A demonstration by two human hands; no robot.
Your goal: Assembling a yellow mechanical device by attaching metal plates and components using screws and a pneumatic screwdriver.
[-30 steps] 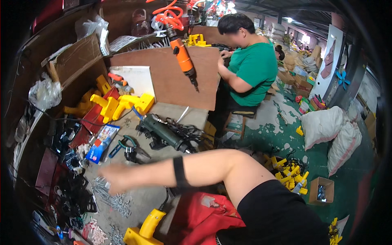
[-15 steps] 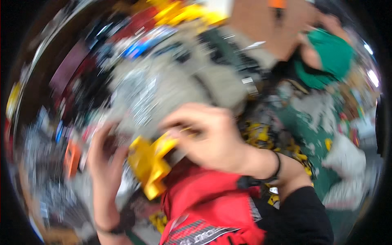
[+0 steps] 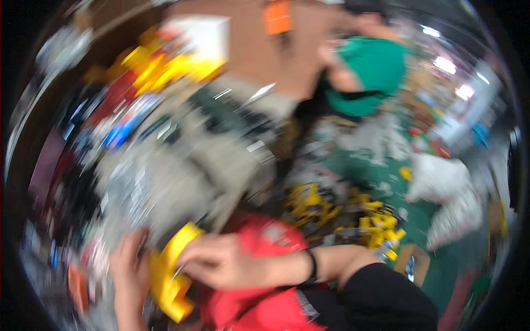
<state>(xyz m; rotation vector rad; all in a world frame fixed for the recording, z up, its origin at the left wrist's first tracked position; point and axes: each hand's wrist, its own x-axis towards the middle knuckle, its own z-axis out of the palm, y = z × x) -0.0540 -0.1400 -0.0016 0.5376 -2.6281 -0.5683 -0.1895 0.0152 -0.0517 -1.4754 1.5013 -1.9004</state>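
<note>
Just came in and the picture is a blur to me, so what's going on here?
A person at a cluttered workbench holds a yellow plastic part with both hands: the left hand grips it from the side, the right hand rests on top, over a red item. Another person in a green shirt sits beyond. More yellow parts lie on the floor. Blur hides finer detail.

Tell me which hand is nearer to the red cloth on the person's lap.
Right. The right hand lies on the yellow plastic part, right beside the red cloth. The left hand grips the part's far side, farther from the cloth.
</note>
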